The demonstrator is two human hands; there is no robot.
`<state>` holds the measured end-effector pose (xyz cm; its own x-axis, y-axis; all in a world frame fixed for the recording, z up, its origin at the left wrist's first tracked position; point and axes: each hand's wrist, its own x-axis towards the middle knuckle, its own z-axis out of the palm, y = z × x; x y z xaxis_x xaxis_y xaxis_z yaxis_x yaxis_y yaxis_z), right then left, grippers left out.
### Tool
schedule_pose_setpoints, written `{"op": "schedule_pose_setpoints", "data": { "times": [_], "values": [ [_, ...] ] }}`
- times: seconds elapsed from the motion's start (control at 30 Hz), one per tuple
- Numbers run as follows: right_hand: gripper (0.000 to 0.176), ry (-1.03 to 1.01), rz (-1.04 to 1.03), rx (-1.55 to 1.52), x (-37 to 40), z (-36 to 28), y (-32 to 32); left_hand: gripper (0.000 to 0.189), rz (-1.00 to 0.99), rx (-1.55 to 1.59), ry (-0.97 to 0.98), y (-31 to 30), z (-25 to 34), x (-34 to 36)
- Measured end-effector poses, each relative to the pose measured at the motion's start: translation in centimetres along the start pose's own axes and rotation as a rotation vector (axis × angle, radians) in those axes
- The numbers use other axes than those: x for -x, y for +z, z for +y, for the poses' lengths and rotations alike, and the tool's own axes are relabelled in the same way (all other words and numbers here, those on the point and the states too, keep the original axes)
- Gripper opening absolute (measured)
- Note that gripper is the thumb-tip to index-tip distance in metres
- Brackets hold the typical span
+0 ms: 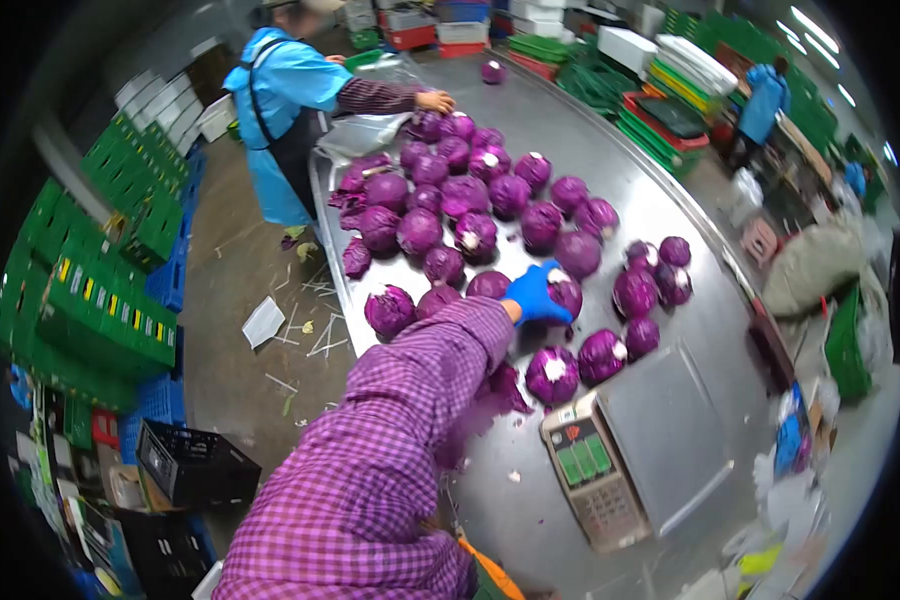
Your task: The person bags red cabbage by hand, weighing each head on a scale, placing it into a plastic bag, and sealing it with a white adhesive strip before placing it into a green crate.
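My left hand, in a blue glove, reaches across the metal table and is closed around a red cabbage. Part of that cabbage is hidden by the glove. Many more red cabbages lie close together beyond my hand. Nearer to me are a cabbage with a pale cut stem and another beside it. Loose purple leaves lie under my forearm, partly blurred. My right hand does not show.
A digital scale with a flat metal platform stands at the near right. Across the table, a co-worker in blue has a hand at the cabbages. Green crates are stacked left; scraps litter the floor.
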<state>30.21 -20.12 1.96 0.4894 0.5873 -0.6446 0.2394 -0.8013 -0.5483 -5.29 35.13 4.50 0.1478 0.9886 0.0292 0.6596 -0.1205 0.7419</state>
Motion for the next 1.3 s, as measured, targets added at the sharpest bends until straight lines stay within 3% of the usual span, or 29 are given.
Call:
{"op": "schedule_pose_setpoints", "data": {
  "times": [0.03, 0.07, 0.1, 0.13, 0.17, 0.23, 0.27, 0.3, 0.37, 0.4, 0.43, 0.5, 0.57, 0.63, 0.7, 0.73, 0.8, 0.83, 0.9, 0.97, 1.03, 1.1, 1.13, 1.2, 1.23, 1.3],
  "values": [
    [0.036, 0.005, 0.015, -0.067, 0.5, 0.8, -0.2, 0.098, -0.024, 0.291, 0.056, 1.0, 0.2, 0.3],
    [0.024, -0.141, 0.008, -0.302, -2.9, 6.3, 0.8, 0.091, -0.114, 0.608, -0.127, 0.7, 2.8, 1.7],
    [0.017, -0.285, -0.035, -0.539, -4.2, 6.6, 1.7, 0.084, -0.216, 0.902, -0.333, -0.3, 5.2, 2.9],
    [0.013, -0.229, 0.065, -0.641, -3.8, 7.7, 2.4, 0.081, -0.353, 1.254, -0.327, 0.5, 5.1, 3.2],
    [0.012, -0.182, 0.087, -0.629, -2.5, 4.9, 2.1, 0.078, -0.469, 1.604, -0.340, 1.6, 5.1, 4.0],
    [0.013, -0.125, 0.159, -0.620, -0.9, 3.5, 1.9, 0.082, -0.558, 1.998, -0.399, 1.3, 12.0, 7.5],
    [0.014, -0.125, 0.207, -0.617, -1.2, 3.6, 2.3, 0.081, -0.888, 2.121, -0.348, 2.7, 11.2, 7.3],
    [0.014, -0.150, 0.194, -0.647, -1.3, 3.6, 2.4, 0.079, -0.809, 2.165, -0.391, 3.1, 13.4, 8.8],
    [0.014, -0.205, 0.141, -0.653, -1.5, 5.0, 2.4, 0.075, -0.373, 0.932, 0.396, 4.6, 15.4, 10.7],
    [0.015, -0.226, 0.111, -0.634, -1.2, 5.9, 2.1, 0.075, -0.468, 0.948, 0.389, 5.6, 15.7, 11.4],
    [0.015, -0.125, 0.099, -0.654, -0.3, 4.3, 1.5, 0.072, -0.528, 1.154, 0.176, 6.4, 15.5, 11.4],
    [0.015, -0.229, 0.176, -0.538, -1.7, 6.9, 1.7, 0.067, -0.646, 1.470, -0.334, 8.8, 15.7, 10.1],
    [0.014, -0.266, 0.299, -0.556, -2.1, 6.3, 0.0, 0.071, -0.614, 1.119, -0.186, 10.8, 16.8, 9.0],
    [0.015, -0.265, 0.521, -0.479, -3.5, 5.4, -2.3, 0.078, -0.400, 0.702, 0.130, 12.5, 19.8, 9.4],
    [0.015, -0.308, 0.670, -0.436, -6.2, 5.2, -4.4, 0.090, -0.296, 0.450, 0.297, 15.5, 19.2, 9.1],
    [0.015, -0.320, 0.735, -0.406, -7.5, 4.9, -5.2, 0.097, -0.178, 0.219, 0.543, 15.7, 20.0, 9.6],
    [0.015, -0.395, 1.003, -0.033, -8.0, 3.2, -6.9, 0.099, -0.114, 0.055, 0.631, 15.4, 21.9, 11.7],
    [0.015, -0.392, 1.005, -0.040, -8.4, 3.6, -7.2, 0.102, -0.040, -0.117, 0.696, 15.2, 22.7, 12.8],
    [0.011, -0.340, 0.914, 0.150, -9.3, 4.7, -7.7, 0.095, 0.017, -0.133, 0.721, 14.8, 24.2, 15.6],
    [0.009, -0.357, 0.844, 0.042, -9.7, 5.4, -8.6, 0.084, 0.078, -0.118, 0.936, 14.1, 26.0, 19.2],
    [0.006, -0.368, 0.762, -0.064, -8.6, 5.4, -8.9, 0.084, -0.148, 0.011, 1.050, 15.7, 25.1, 22.4],
    [0.012, -0.490, 0.391, -0.101, -4.8, 3.8, -10.3, 0.096, -0.353, -0.019, 1.008, 17.5, 26.1, 27.7],
    [0.012, -0.489, 0.387, -0.096, -3.1, 3.2, -10.5, 0.102, -0.462, -0.071, 1.099, 17.9, 27.2, 29.4],
    [0.015, -0.551, 0.064, -0.224, 0.4, 2.1, -10.8, 0.100, -0.585, -0.174, 1.165, 20.1, 27.6, 32.4],
    [0.015, -0.557, 0.049, -0.210, 2.3, 1.4, -11.3, 0.092, -0.628, -0.284, 1.195, 21.0, 28.1, 33.8],
    [0.023, -0.466, 0.073, -0.297, 5.6, 0.1, -11.8, 0.042, -0.743, -0.097, 1.166, 23.9, 25.8, 34.7]
  ]
}}
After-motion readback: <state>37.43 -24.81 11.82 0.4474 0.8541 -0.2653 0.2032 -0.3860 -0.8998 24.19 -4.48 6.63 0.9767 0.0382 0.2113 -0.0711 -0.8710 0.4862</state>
